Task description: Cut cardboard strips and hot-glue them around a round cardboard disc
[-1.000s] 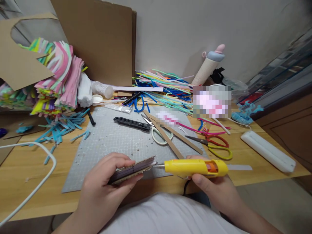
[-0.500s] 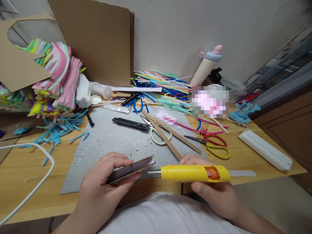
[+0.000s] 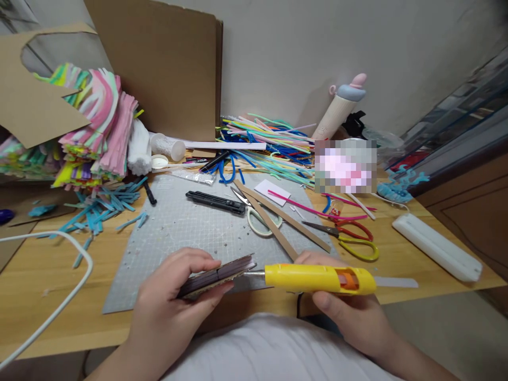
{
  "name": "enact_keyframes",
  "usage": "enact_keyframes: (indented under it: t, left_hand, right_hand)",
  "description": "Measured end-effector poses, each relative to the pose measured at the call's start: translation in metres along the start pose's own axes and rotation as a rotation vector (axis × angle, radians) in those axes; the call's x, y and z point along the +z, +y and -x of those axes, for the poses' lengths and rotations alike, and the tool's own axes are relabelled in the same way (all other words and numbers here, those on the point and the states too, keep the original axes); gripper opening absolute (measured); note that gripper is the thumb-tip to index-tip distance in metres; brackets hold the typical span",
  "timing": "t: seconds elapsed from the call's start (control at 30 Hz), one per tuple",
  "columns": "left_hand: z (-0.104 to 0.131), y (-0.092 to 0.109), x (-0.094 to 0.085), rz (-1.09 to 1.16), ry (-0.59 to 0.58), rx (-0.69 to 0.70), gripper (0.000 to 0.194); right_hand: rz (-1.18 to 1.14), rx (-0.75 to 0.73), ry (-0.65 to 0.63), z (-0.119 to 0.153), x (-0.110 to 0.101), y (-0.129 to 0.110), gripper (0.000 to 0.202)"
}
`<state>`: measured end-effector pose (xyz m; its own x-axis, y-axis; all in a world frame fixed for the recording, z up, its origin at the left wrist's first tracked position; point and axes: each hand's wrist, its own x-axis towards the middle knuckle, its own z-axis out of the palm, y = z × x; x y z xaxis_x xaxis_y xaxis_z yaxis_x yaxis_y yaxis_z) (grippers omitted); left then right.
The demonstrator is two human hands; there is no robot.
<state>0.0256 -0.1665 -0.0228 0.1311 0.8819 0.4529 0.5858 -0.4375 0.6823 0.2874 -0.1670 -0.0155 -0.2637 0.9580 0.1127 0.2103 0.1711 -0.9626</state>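
My left hand (image 3: 174, 296) grips a small flat stack of dark-faced cardboard (image 3: 220, 274), thumb below and fingers above, its edge turned toward me. In my right hand (image 3: 345, 312) is a yellow hot glue gun (image 3: 305, 279), lying sideways with its metal nozzle pointing left. The nozzle tip is at the right end of the cardboard's lower edge; whether it touches cannot be made out. A translucent glue stick (image 3: 397, 282) pokes out of the gun's back. The gun's handle and trigger are hidden by my hand.
A grey cutting mat (image 3: 159, 227) carries a black utility knife (image 3: 215, 202), white-handled scissors (image 3: 264, 222) and cardboard strips (image 3: 273, 225). Red-and-yellow scissors (image 3: 357, 241) and a white power strip (image 3: 436, 248) lie right. Pipe cleaners (image 3: 270, 143) pile behind; a white cable (image 3: 75, 288) crosses the left.
The glue gun has moved slightly, bringing its nozzle closer to the cardboard stack's end. The whole view has shifted a little. Both grips are the same.
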Motion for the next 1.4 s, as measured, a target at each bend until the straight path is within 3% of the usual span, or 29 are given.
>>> enact_keyframes:
  t: [0.37,0.77,1.1,1.4]
  left_hand:
    - [-0.001,0.001,0.0,0.011,0.002,0.004,0.012]
    - [0.001,-0.001,0.001,-0.002,0.002,0.002,0.012]
    - [0.002,-0.002,0.0,-0.026,-0.002,-0.018,0.011]
    - [0.001,-0.003,-0.001,-0.037,0.022,-0.034,0.01]
  right_hand:
    - [0.016,0.003,0.026,-0.001,0.004,0.001,0.035]
    - [0.053,0.011,0.158,0.003,0.004,0.006,0.036]
    - [0.036,0.147,0.167,0.007,0.002,0.016,0.041]
    - [0.086,0.172,0.21,0.005,-0.002,0.015,0.047]
